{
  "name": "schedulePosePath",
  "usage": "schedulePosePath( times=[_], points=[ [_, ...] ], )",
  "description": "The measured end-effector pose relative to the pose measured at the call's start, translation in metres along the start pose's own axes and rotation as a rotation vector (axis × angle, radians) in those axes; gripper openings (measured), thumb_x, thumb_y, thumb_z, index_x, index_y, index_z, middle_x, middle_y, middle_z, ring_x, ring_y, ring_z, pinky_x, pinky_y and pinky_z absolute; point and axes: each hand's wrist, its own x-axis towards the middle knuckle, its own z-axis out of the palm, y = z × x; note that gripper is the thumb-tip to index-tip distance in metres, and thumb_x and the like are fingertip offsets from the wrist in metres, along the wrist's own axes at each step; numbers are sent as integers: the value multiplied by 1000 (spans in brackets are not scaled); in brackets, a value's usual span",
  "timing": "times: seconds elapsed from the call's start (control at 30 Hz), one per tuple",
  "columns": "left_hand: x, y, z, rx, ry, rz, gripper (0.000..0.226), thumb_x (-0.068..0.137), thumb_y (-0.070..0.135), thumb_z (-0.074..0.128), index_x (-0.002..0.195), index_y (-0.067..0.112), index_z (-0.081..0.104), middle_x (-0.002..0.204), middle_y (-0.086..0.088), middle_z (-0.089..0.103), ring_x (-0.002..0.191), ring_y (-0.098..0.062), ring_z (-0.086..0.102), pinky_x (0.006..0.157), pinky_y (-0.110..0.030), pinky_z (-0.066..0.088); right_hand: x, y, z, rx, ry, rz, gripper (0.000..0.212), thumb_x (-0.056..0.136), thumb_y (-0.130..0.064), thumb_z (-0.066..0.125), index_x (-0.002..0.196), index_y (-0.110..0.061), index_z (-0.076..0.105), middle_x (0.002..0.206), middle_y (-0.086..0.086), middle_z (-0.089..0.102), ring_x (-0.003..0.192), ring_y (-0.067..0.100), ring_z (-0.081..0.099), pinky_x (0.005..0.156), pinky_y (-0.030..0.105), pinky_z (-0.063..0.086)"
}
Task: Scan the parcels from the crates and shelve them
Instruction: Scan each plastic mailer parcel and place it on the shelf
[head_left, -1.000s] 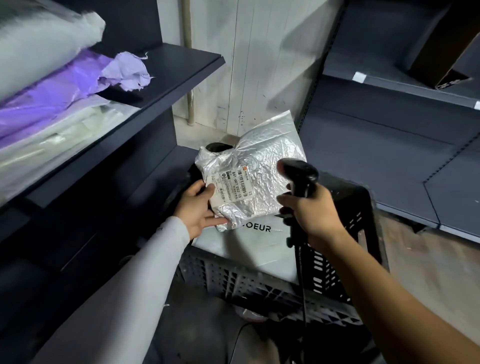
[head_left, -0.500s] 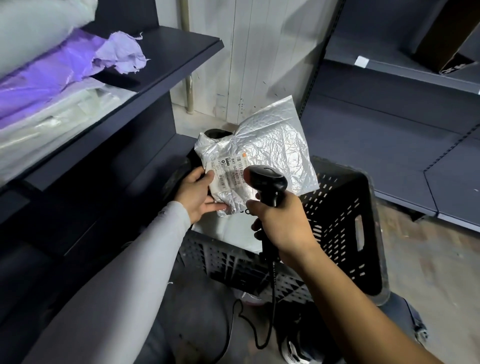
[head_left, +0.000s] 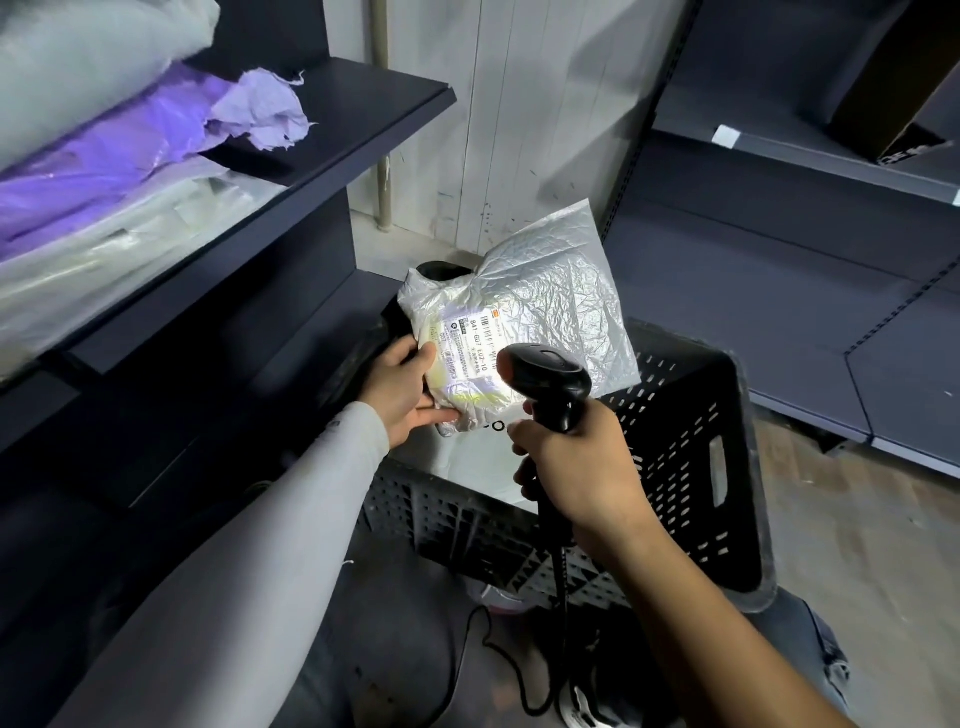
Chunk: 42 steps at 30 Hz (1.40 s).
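My left hand (head_left: 402, 392) grips the lower left corner of a crinkled silver parcel (head_left: 545, 306), held tilted above a black perforated crate (head_left: 691, 467). The parcel's white label (head_left: 467, 358) faces me and is lit by a bright patch of light. My right hand (head_left: 576, 462) holds a black corded barcode scanner (head_left: 543, 376) by its handle, its head pointed at the label from close range. Inside the crate lies a white parcel (head_left: 478, 462) with dark lettering, mostly hidden by the silver one and my hands.
On the left a dark shelf (head_left: 332, 135) carries a purple bag (head_left: 156, 135), grey and clear plastic-wrapped parcels. Dark shelving (head_left: 779, 156) stands at the right with a dark box (head_left: 893, 88) on it. The scanner cable (head_left: 498, 660) loops on the floor below.
My right hand has swung the scanner left and closer to the parcel. A bright light now falls on the label. My left hand keeps its hold on the parcel.
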Motion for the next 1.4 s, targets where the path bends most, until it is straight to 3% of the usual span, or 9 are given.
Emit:
schedulePosePath(
  times=[0.33,0.53,0.7,0.83,0.93,1.03,1.17,1.23,1.4],
  points=[
    [-14,21,0,-44,-34,48,19,110,27,51,124,24,62,118,-12,75,87,-35,78,66,-53,64,20,-6,-34,50,111,-33,15,92,-12,76,105,-14,70,94,11,68,76,30,67,43,26,48],
    [-37,42,-14,-105,-39,53,20,109,27,52,125,21,63,115,-15,76,90,-38,77,65,-53,63,53,-20,-68,342,122,51,21,92,-15,73,108,-11,60,68,11,51,54,27,56,61,58,47],
    [-59,71,-39,-53,-24,25,20,110,28,51,125,22,63,116,-18,75,101,-44,73,71,-55,63,77,-30,-74,579,-128,107,50,96,-32,58,142,-13,58,123,8,73,79,27,65,77,47,53],
    [-74,89,-51,14,62,13,18,111,30,50,120,24,64,117,-15,75,97,-39,76,68,-53,63,86,-35,-63,572,-129,24,40,98,-18,60,137,-9,63,127,16,72,102,30,73,86,51,59],
    [-84,97,-52,132,177,81,17,108,31,55,122,22,62,119,-14,74,97,-35,76,70,-51,64,80,-41,-47,445,-94,2,20,95,-10,68,115,-7,70,113,21,76,98,41,72,73,51,61],
    [-93,94,-52,197,268,245,57,99,26,71,147,35,43,120,-2,72,102,-23,73,72,-47,65,74,-50,-37,464,-58,-26,18,95,-9,69,112,-5,70,108,17,78,108,44,72,92,63,56],
    [-106,79,-47,640,315,563,107,76,26,91,161,34,26,148,8,49,130,-6,53,113,-32,44,68,-64,-26,468,-83,-57,9,97,-9,67,105,-10,70,114,22,75,100,42,70,100,67,49],
    [-113,72,-42,854,297,677,112,65,37,93,159,32,33,158,-1,38,145,-16,39,121,-31,31,64,-71,-19,485,-111,-99,9,98,-7,65,103,-13,71,116,25,72,98,39,68,100,67,47],
    [-127,56,-30,1220,514,745,105,64,41,91,155,39,39,164,-17,29,131,-44,45,117,-49,35,51,-84,-8,510,-200,-195,20,99,-6,64,110,-18,74,121,14,73,99,35,66,95,60,51]
  ],
)
